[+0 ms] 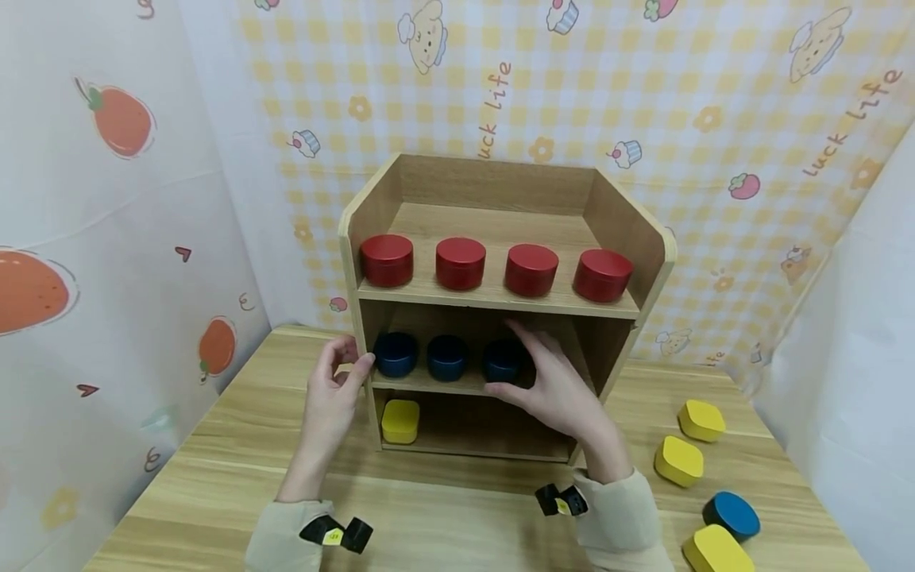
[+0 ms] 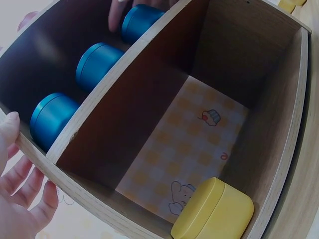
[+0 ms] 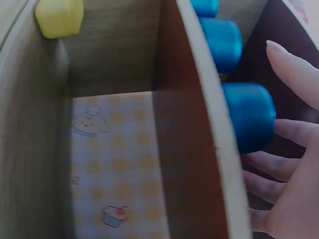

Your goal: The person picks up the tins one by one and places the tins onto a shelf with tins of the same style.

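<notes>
A small wooden shelf unit (image 1: 493, 299) has three tiers. Its left side panel is held at the front edge by my left hand (image 1: 336, 389), thumb on the edge and bent fingers along the outer face. On the middle tier stand three round blue tins, the left tin (image 1: 395, 355), middle tin (image 1: 447, 358) and right tin (image 1: 500, 361). My right hand (image 1: 554, 385) reaches around the right tin; in the right wrist view its thumb is spread away from that tin (image 3: 249, 117) while a fingertip meets its side. A yellow tin (image 1: 400, 422) sits at the bottom tier's left.
Several red round tins (image 1: 461, 264) line the top tier's front. On the table (image 1: 236, 485), to the right of the shelf, lie yellow tins (image 1: 679, 461) and a tipped blue tin (image 1: 732, 515). A patterned cloth (image 1: 322, 103) hangs behind.
</notes>
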A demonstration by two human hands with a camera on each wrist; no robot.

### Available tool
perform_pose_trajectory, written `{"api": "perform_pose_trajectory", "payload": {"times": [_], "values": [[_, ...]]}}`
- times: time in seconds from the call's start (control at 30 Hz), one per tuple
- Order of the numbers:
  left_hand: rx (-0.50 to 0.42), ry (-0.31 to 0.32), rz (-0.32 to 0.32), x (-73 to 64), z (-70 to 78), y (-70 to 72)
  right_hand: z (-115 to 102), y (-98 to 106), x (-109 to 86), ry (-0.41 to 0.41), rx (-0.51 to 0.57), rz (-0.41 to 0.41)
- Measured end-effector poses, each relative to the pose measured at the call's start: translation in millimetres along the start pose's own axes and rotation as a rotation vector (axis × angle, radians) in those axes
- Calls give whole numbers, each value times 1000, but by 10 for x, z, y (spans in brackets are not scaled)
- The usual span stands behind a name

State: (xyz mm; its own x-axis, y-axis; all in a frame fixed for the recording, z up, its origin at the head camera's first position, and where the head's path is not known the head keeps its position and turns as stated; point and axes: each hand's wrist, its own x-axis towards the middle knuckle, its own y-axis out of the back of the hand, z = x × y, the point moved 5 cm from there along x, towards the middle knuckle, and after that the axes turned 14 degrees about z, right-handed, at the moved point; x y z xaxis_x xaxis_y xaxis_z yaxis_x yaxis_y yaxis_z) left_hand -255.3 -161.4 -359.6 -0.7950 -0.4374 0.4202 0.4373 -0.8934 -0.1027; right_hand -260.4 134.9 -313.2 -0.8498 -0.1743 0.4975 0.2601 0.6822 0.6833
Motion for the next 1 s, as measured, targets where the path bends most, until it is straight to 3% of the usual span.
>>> {"api": "perform_pose_trajectory", "payload": {"times": [0.2, 0.57, 1.0], "values": [[12, -9, 4, -5, 3, 4, -60, 214, -130, 107, 23, 23], [18, -25, 12, 13, -26, 41, 49, 456, -487, 127, -14, 9], [6, -25, -6, 5, 14, 14, 157, 797, -796, 255, -22, 157]]}}
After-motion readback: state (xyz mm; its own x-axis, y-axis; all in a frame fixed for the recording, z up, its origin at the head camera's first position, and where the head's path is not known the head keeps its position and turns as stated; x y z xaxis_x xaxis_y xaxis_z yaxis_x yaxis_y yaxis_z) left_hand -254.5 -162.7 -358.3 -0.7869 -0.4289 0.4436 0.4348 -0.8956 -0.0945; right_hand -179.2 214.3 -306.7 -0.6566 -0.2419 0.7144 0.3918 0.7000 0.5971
